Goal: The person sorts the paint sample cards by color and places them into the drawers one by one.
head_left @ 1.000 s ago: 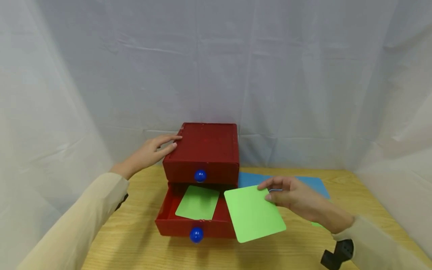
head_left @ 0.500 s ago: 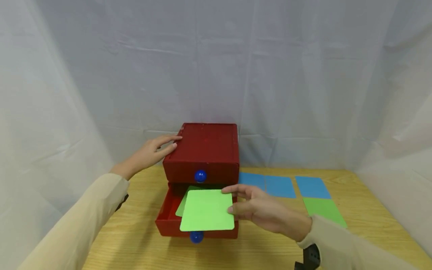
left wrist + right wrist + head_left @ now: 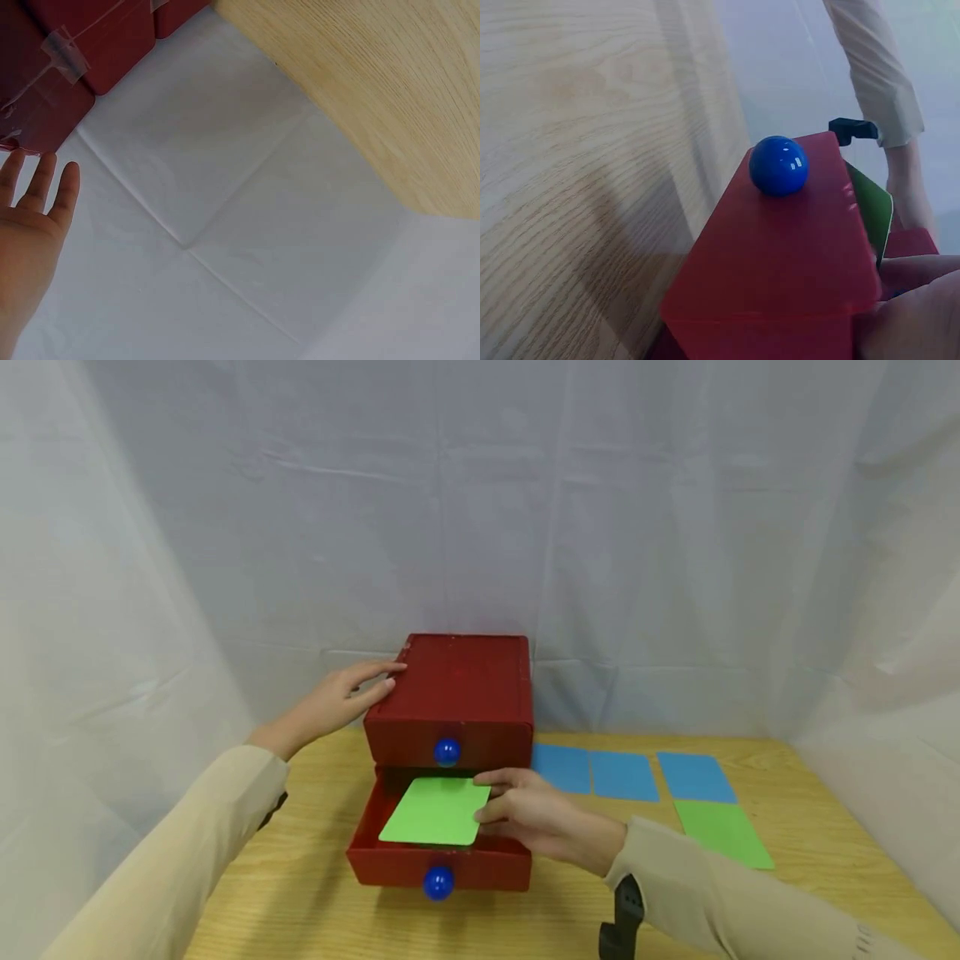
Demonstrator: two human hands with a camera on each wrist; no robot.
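The right hand (image 3: 528,814) reaches into the open lower drawer (image 3: 438,860) of the red chest (image 3: 450,689), its fingers (image 3: 495,777) pinching the right edge of a green card (image 3: 435,812) that lies tilted inside. The left hand (image 3: 333,697) rests flat against the chest's left top edge, fingers straight. To the right on the worktop (image 3: 300,893) lie three blue cards (image 3: 622,774) and another green one (image 3: 723,833).

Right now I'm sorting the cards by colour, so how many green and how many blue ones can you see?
Green cards: 2, one over the open bottom drawer, one on the table
Blue cards: 3, in a row on the table
Total: 5
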